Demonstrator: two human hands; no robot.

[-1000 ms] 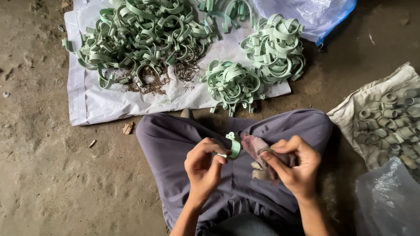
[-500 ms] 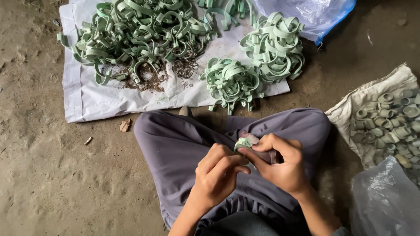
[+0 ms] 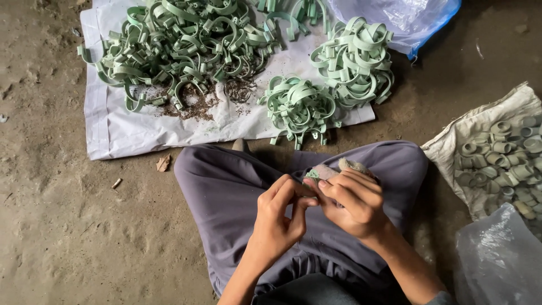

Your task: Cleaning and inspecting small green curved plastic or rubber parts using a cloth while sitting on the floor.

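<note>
On a dusty earthen floor, green clips [image 3: 186, 45] are heaped on a white sheet [image 3: 130, 133]; over the lap, one green clip [image 3: 312, 174] is pinched by the left hand [image 3: 279, 217]; a rag [image 3: 347, 168] is pressed against it by the right hand [image 3: 353, 206], seemingly for wiping.

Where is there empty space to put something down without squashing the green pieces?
Bare dirt floor lies left of the person's knee, below the white sheet. The sheet's lower left strip is free too. Another bare patch sits between the sheet and the sack of rings. Crowded: the loose clamp pile, two clamp bundles, and the lap, where both hands meet.
</note>
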